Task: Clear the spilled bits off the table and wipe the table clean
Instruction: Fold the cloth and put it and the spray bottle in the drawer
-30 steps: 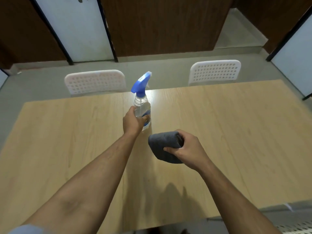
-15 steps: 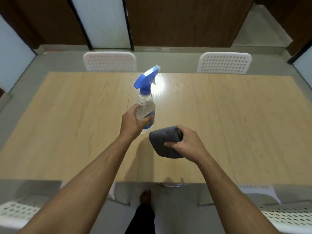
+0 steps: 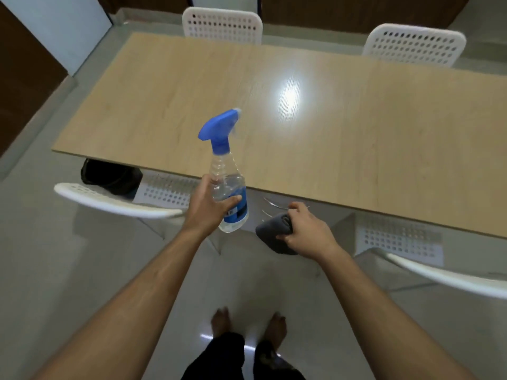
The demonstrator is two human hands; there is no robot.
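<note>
left hand (image 3: 206, 212) gripping spray bottle (image 3: 227, 187), right hand (image 3: 304, 231) clutching cloth (image 3: 271, 234)

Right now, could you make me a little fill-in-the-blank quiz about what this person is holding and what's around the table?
1. The left hand grips a clear spray bottle whose trigger head is ____.
2. The right hand holds a folded ____ cloth.
3. Both hands are held over the ____, not over the wooden table.
4. The perforated chairs are ____ in colour.

Missing words: blue; grey; floor; white
</note>
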